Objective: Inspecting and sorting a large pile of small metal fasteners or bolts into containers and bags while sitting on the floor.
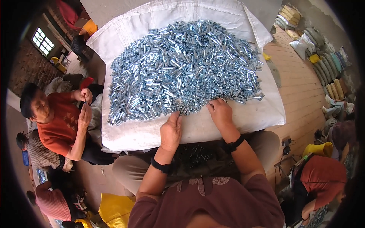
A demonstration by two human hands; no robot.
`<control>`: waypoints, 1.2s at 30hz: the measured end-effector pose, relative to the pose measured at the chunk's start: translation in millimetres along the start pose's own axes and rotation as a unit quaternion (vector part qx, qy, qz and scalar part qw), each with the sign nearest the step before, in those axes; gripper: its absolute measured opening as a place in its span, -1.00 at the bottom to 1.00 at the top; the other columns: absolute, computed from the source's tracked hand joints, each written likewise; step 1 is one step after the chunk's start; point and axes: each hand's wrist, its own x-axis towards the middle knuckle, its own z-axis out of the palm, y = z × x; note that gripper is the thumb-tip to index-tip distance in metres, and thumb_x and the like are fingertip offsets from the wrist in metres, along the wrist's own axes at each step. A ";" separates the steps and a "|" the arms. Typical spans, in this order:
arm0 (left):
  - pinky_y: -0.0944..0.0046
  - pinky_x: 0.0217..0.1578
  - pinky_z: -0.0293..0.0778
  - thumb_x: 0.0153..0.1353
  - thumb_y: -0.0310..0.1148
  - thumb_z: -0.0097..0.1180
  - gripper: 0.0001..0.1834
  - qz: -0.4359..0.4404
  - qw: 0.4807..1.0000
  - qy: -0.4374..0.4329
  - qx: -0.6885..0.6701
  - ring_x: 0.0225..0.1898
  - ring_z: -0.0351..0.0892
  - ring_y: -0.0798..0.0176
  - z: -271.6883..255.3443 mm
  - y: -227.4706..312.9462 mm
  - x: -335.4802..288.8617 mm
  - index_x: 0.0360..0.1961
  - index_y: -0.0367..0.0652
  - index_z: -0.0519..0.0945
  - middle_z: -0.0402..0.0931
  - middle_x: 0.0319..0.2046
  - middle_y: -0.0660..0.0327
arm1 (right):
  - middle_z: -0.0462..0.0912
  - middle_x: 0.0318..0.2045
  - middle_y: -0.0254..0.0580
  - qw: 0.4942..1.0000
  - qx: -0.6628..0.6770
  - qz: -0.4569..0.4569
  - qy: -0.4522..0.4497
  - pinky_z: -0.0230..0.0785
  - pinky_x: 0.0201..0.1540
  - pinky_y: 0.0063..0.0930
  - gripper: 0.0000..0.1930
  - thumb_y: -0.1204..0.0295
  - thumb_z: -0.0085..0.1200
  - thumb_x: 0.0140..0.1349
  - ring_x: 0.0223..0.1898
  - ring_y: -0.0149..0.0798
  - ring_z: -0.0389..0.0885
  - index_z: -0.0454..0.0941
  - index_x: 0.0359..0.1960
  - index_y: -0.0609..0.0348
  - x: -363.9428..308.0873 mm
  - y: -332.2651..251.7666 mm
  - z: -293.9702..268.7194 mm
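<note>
A broad heap of small shiny bluish-silver metal sleeves (pixel 171 72) and shorter nut-like pieces (pixel 205 91) covers much of a white cloth (pixel 251 114) before me. At the heap's near edge, my left hand (pixel 171 131) has its thumb and fingers pressed together by the metal pieces. A little to the right, my right hand (pixel 221 113) is also closed, its fingertips touching the near edge of the heap. What lies between the fingers of either hand is too small or hidden to make out. Dark bands circle both my wrists.
At left, a person in an orange shirt (pixel 57 125) holds something small in both hands. Other people sit at lower left and right. Yellow bags (pixel 114 211) stand near my left side. Filled sacks (pixel 323 72) line the right wall. Dark small pieces lie in my lap.
</note>
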 end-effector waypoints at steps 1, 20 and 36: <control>0.34 -0.58 0.33 0.28 -0.38 -0.01 -0.84 -0.015 0.993 -0.018 -0.113 -0.66 0.42 0.26 4.9 -1.9 -3.4 -0.17 -0.17 0.51 0.44 -0.64 0.19 | 0.53 -0.46 -0.16 0.999 0.032 0.005 0.005 0.39 -0.37 -0.26 -0.83 0.35 0.20 0.01 -0.39 -0.07 0.54 0.55 -0.41 0.14 -1.4 -0.6 -1.7; 0.58 -0.69 0.07 0.19 -0.54 0.06 -0.90 -0.258 0.816 -0.137 -0.499 -0.68 0.18 0.62 0.0 38.2 -28.9 -0.25 -0.25 0.53 0.50 -0.51 0.32 | 0.51 -0.59 -0.37 0.774 0.573 0.224 -0.149 0.25 -0.58 -0.70 -0.83 0.42 0.06 0.23 -0.62 -0.57 0.39 0.57 -0.29 0.31 -39.7 -53.2 -52.1; 0.57 -0.72 0.03 0.17 -0.55 0.09 -0.89 -0.257 0.749 -0.114 -0.600 -0.70 0.17 0.58 -2.5 33.1 -32.8 -0.26 -0.21 0.51 0.49 -0.49 0.31 | 0.47 -0.62 -0.42 0.758 0.578 0.217 -0.212 0.23 -0.61 -0.70 -0.84 0.43 0.07 0.22 -0.64 -0.60 0.36 0.56 -0.35 0.30 -49.9 -54.2 -49.7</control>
